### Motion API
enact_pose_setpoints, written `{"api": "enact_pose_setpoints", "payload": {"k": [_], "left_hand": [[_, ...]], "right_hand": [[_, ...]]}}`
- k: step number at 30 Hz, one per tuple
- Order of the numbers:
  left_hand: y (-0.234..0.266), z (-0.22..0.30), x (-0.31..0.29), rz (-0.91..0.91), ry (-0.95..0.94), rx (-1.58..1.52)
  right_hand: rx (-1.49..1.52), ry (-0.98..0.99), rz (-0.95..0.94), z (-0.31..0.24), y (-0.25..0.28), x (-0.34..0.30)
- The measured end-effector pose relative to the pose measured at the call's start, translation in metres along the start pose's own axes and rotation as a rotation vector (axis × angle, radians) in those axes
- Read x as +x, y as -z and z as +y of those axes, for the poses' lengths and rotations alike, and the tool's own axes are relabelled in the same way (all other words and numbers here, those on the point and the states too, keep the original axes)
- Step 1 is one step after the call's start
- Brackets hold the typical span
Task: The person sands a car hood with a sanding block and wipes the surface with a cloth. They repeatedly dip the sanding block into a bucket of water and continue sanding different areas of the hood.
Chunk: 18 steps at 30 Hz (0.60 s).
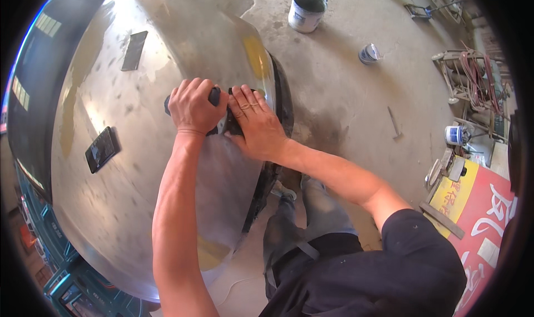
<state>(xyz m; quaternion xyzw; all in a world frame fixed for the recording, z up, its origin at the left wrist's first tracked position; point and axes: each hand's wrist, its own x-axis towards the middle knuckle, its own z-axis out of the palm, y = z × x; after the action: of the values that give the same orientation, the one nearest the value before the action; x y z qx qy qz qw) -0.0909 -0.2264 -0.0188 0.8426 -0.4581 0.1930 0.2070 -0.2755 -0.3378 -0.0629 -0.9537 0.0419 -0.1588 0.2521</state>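
A car hood (133, 166) of bare, scuffed metal with yellowish filler patches lies under both hands. My left hand (192, 106) is closed round a black handle of a sanding block (215, 96), which rests on the hood near its front edge. My right hand (258, 126) lies flat over the other end of this block, fingers stretched out and pressing on it. The block's underside is hidden. To the left on the hood lie a black smartphone (102, 149) and, farther off, a dark grey rectangular strip (134, 51).
On the concrete floor stand a bucket (304, 17) and a small can (369, 53); a hammer (394, 123) lies nearer. A metal rack with coiled hose (483, 83), a white tin (455, 135) and a red-yellow board (484, 222) line the right. Teal cases (78, 281) sit lower left.
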Motion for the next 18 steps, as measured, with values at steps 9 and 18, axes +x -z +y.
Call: {"api": "enact_pose_setpoints", "payload": {"k": [9, 18], "left_hand": [[0.001, 0.002, 0.002, 0.033, 0.04, 0.024], [0.007, 0.007, 0.004, 0.041, 0.081, 0.027]], "right_hand": [[0.022, 0.119, -0.064, 0.014, 0.009, 0.007], [0.105, 0.201, -0.066, 0.023, 0.011, 0.006]]}}
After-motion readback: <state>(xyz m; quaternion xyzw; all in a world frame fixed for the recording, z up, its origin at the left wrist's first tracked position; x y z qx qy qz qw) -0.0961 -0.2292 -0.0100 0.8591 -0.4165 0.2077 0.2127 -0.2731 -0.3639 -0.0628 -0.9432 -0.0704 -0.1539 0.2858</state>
